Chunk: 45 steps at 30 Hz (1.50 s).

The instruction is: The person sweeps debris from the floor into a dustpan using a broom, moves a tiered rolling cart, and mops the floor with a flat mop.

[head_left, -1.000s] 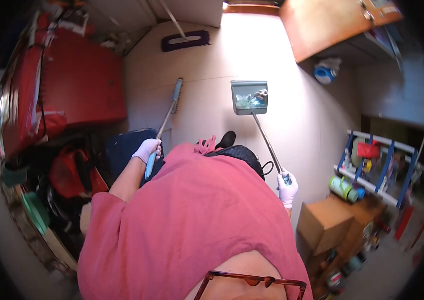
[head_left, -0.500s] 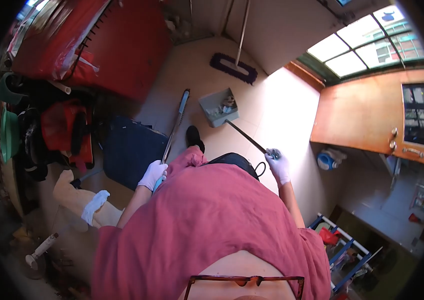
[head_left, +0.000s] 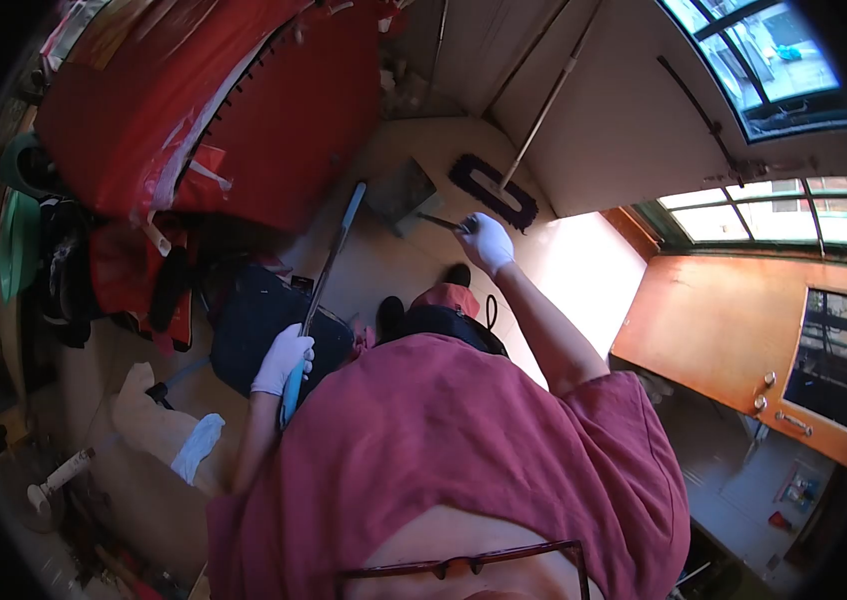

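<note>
My left hand (head_left: pixel 284 362), in a white glove, is closed around a long stick (head_left: pixel 325 279) with light blue ends. The stick slants forward over the floor; I cannot tell what kind of tool it is. Gloved in white too, my right hand (head_left: pixel 489 243) is wrapped round the dark handle of a grey dustpan (head_left: pixel 404 193). The dustpan is tilted and blurred, and its contents do not show now. Just beyond my right hand is a purple mop head (head_left: pixel 522 212) on the floor.
A large red-covered piece (head_left: pixel 294 130) stands at the front left. A dark blue case-like object (head_left: pixel 274 335) lies beside my left hand. To the right are a wooden cabinet (head_left: pixel 699 320) and windows. A pale cloth (head_left: pixel 199 448) lies at the lower left.
My right hand has moved forward and left with the dustpan, which has tilted so the debris seen in it earlier is hidden. My left hand still holds the stick. The view has shifted.
</note>
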Available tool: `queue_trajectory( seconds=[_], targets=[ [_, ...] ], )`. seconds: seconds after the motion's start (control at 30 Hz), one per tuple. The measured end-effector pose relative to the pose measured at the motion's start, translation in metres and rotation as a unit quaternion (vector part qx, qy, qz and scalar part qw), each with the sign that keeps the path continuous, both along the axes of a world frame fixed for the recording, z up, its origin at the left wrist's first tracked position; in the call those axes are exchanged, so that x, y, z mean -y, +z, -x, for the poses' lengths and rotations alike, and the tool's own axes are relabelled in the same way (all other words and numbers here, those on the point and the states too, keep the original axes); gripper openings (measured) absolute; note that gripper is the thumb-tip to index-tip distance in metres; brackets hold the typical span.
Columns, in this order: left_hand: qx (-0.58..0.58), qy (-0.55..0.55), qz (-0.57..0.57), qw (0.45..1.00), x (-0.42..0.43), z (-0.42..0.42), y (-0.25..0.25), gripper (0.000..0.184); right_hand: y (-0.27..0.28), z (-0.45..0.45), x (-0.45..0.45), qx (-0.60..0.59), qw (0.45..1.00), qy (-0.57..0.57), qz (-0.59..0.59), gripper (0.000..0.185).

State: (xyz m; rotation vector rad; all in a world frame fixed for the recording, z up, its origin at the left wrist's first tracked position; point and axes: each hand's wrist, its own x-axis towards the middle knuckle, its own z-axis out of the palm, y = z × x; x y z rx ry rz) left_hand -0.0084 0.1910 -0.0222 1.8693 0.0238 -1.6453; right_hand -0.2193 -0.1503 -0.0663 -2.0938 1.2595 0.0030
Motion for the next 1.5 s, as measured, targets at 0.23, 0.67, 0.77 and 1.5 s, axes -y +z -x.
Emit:
queue_trajectory(
  seconds=[0.23,0.67,0.77,1.5],
  targets=[
    [-0.055,0.055,0.044,0.996,0.114,-0.024,0.055,0.009,-0.015,-0.101,0.057,0.07,0.988,0.111,-0.086,0.066],
    [-0.125,0.207,0.061,0.968,0.307,-0.05,0.092,0.057,-0.018,-0.169,0.103,0.08,0.956,0.247,-0.136,0.068],
    [-0.124,0.226,0.044,0.965,0.321,-0.048,0.089,0.057,-0.025,-0.177,0.105,0.088,0.953,0.277,-0.085,0.072],
    [-0.138,0.238,-0.014,0.961,0.355,-0.085,0.104,0.041,-0.04,-0.218,0.094,0.237,0.923,0.267,-0.147,0.023]
  ],
)
